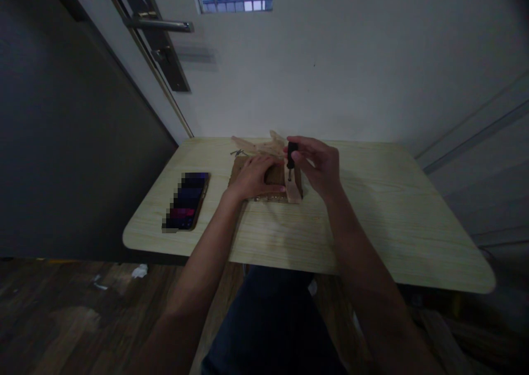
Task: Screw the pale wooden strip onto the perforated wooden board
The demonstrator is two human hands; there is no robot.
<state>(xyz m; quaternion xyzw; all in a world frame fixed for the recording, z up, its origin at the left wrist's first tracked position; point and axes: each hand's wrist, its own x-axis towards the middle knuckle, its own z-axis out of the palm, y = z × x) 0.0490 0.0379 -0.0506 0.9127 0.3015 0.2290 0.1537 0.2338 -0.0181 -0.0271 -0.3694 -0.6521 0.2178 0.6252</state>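
On the table lies a flat brown board (274, 175), its front edge rough. My left hand (257, 175) rests on top of it with the fingers spread, thumb reaching toward a pale strip (293, 192) along the board's right side. My right hand (320, 162) grips the black handle of a screwdriver (292, 155), which stands nearly upright. Its thin shaft points down at the strip; the exact tip is too small to make out. Behind the board are crumpled-looking pale strips (261, 146) and a few thin dark pieces (238, 153).
A phone (188, 201) lies face up at the left of the pale wooden table (388, 215). A white door (351, 60) with a metal handle (165, 26) stands right behind the table's far edge. White scraps (139, 271) are on the floor at left.
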